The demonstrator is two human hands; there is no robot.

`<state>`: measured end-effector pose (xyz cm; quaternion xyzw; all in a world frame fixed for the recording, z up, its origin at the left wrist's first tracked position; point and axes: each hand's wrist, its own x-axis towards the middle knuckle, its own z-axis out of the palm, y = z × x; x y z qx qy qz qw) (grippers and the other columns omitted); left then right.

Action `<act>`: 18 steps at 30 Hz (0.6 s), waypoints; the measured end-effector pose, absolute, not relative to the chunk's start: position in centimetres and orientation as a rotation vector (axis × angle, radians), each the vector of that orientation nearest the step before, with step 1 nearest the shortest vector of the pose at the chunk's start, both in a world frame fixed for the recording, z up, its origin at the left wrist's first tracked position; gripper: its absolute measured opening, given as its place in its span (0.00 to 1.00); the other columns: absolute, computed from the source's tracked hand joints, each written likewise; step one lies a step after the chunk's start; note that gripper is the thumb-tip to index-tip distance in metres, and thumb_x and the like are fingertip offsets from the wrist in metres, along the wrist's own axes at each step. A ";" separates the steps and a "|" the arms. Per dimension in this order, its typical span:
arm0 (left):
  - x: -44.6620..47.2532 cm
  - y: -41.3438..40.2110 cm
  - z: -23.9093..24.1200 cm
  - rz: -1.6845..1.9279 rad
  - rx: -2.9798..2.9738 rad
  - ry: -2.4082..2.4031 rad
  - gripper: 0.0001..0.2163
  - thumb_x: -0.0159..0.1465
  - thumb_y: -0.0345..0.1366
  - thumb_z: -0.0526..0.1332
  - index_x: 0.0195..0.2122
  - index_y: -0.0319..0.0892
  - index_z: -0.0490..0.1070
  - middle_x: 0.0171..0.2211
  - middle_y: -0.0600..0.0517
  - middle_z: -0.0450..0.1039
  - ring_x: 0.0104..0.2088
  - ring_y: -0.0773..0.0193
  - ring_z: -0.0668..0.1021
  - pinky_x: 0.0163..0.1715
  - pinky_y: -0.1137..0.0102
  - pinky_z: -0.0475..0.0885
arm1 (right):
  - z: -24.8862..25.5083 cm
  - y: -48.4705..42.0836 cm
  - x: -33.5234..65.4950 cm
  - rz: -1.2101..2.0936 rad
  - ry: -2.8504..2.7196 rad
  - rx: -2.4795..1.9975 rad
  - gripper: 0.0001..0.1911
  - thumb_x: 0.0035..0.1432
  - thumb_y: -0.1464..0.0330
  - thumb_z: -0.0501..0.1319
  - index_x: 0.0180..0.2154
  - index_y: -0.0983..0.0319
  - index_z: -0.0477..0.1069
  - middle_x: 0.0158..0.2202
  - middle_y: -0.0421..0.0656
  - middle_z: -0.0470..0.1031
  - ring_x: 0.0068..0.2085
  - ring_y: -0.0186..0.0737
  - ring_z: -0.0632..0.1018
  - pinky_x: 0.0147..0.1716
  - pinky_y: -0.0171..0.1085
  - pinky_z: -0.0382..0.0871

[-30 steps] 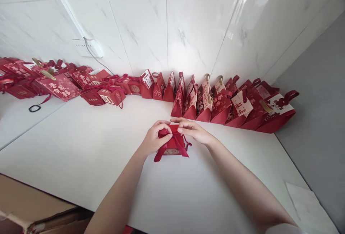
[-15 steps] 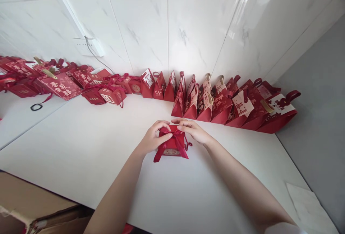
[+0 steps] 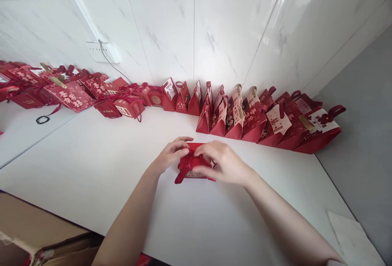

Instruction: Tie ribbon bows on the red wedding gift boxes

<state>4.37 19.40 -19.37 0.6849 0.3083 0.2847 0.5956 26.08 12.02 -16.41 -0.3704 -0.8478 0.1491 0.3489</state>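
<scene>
A small red gift box (image 3: 187,164) with a red ribbon sits on the white table (image 3: 92,168) in front of me. My left hand (image 3: 171,155) pinches the ribbon at the box's top left. My right hand (image 3: 221,163) curls over the right side of the box with fingers closed on the ribbon. One ribbon tail hangs down at the box's lower left. The right half of the box is hidden under my right hand.
A row of red gift bags (image 3: 263,117) and red boxes (image 3: 67,94) lines the tiled wall. A black ring (image 3: 42,119) lies at the left. A wall socket (image 3: 102,52) with a cord is above. A cardboard box (image 3: 39,237) sits at lower left, a paper sheet (image 3: 352,237) at lower right.
My right hand has moved left and down over the box, covering its right side. The left hand stays on the ribbon.
</scene>
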 end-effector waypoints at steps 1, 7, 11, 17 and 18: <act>4.4 19.4 -19.4 0.653 1.599 0.726 0.10 0.63 0.43 0.62 0.33 0.42 0.76 0.59 0.47 0.64 0.61 0.49 0.66 0.60 0.58 0.60 | -16.2 11.2 25.2 0.288 -2.351 -0.949 0.15 0.62 0.60 0.63 0.46 0.60 0.69 0.33 0.42 0.76 0.33 0.39 0.75 0.35 0.38 0.65; 4.8 19.1 -19.4 0.726 1.624 0.829 0.17 0.65 0.46 0.59 0.26 0.40 0.73 0.56 0.46 0.68 0.56 0.52 0.71 0.55 0.60 0.65 | -18.4 9.3 21.6 -0.238 -2.603 -1.096 0.12 0.62 0.81 0.52 0.37 0.62 0.70 0.24 0.39 0.71 0.22 0.36 0.69 0.21 0.38 0.49; 5.2 18.9 -19.7 0.723 1.690 0.905 0.14 0.61 0.46 0.64 0.28 0.40 0.73 0.52 0.46 0.70 0.51 0.53 0.74 0.52 0.61 0.68 | -18.9 9.5 21.6 -0.134 -2.612 -1.111 0.13 0.61 0.82 0.51 0.34 0.62 0.69 0.24 0.40 0.71 0.22 0.35 0.68 0.20 0.37 0.50; 5.5 19.1 -20.0 0.725 1.691 0.905 0.14 0.62 0.47 0.63 0.30 0.41 0.75 0.51 0.46 0.71 0.51 0.53 0.74 0.52 0.61 0.69 | -19.2 9.5 21.4 -0.210 -2.649 -1.172 0.22 0.58 0.85 0.49 0.51 0.66 0.68 0.24 0.43 0.72 0.19 0.39 0.66 0.18 0.38 0.49; 5.5 19.1 -20.0 0.720 1.697 0.902 0.13 0.62 0.47 0.63 0.30 0.41 0.75 0.51 0.45 0.71 0.51 0.53 0.74 0.52 0.61 0.69 | -19.1 9.5 21.3 -0.182 -2.644 -1.173 0.21 0.58 0.84 0.48 0.48 0.66 0.70 0.25 0.44 0.72 0.20 0.39 0.67 0.18 0.38 0.49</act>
